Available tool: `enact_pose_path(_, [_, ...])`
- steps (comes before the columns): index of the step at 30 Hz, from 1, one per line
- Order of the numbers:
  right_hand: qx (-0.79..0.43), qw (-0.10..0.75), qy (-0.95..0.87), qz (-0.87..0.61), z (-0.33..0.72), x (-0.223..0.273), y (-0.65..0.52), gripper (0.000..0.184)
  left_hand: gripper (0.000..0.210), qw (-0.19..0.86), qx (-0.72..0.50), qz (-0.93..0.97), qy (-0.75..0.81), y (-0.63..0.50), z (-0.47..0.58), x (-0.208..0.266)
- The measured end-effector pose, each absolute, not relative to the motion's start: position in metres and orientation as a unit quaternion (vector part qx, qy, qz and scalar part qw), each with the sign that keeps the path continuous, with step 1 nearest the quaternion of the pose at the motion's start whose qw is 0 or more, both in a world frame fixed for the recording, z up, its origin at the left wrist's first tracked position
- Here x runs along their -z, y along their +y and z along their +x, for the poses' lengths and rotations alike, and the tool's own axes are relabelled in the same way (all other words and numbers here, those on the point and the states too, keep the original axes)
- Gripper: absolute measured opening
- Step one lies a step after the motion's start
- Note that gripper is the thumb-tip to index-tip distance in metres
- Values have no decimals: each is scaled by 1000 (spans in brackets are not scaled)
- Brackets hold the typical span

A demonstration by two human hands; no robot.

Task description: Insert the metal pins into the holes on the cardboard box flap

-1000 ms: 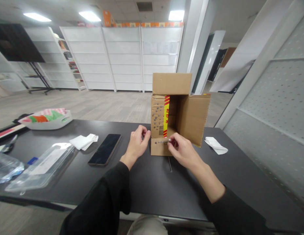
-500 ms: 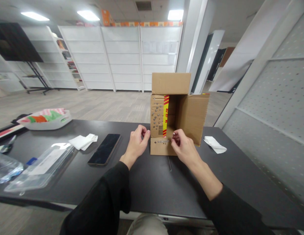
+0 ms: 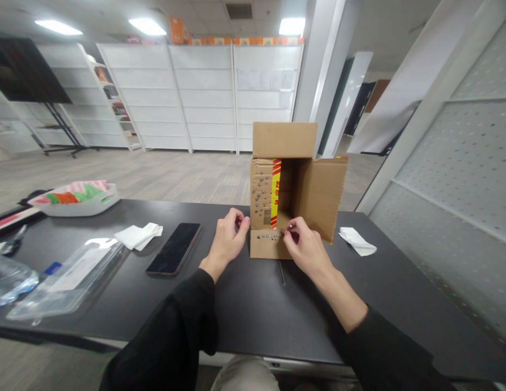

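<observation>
An open cardboard box (image 3: pixel 284 140) stands on the dark table, with flaps spread at top, right, left and bottom. Small round grey metal heads dot its left flap (image 3: pixel 260 187), and a row of them runs along the lower flap (image 3: pixel 263 248). My right hand (image 3: pixel 305 243) is pinched closed at the right end of that row; a tiny shiny tip shows at the fingers, its kind unclear. Curled closed beside the box's left edge, my left hand (image 3: pixel 228 237) has its thumb at or very near the cardboard. A thin dark rod (image 3: pixel 282 273) lies below the box.
Left of my hands are a phone (image 3: pixel 174 248), folded tissue (image 3: pixel 139 235), a clear plastic case (image 3: pixel 73 277) and a plastic bottle (image 3: pixel 10 279). A white basket (image 3: pixel 79 205) sits at the far left edge. Another tissue (image 3: pixel 357 241) lies right of the box.
My right hand has shifted very slightly left along the lower flap, still pinched. My left hand and the box stay where they were.
</observation>
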State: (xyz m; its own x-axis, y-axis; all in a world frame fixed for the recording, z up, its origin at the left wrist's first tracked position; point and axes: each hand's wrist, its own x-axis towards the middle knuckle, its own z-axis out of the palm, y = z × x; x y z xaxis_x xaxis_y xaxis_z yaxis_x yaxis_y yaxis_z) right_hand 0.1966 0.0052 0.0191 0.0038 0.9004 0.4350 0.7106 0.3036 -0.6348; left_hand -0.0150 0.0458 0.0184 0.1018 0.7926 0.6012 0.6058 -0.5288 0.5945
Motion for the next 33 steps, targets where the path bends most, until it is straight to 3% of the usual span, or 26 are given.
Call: enact_pose_path(33, [-89, 378, -738, -552, 196, -18, 6, 6, 21, 108, -472, 732, 478, 46, -15, -19])
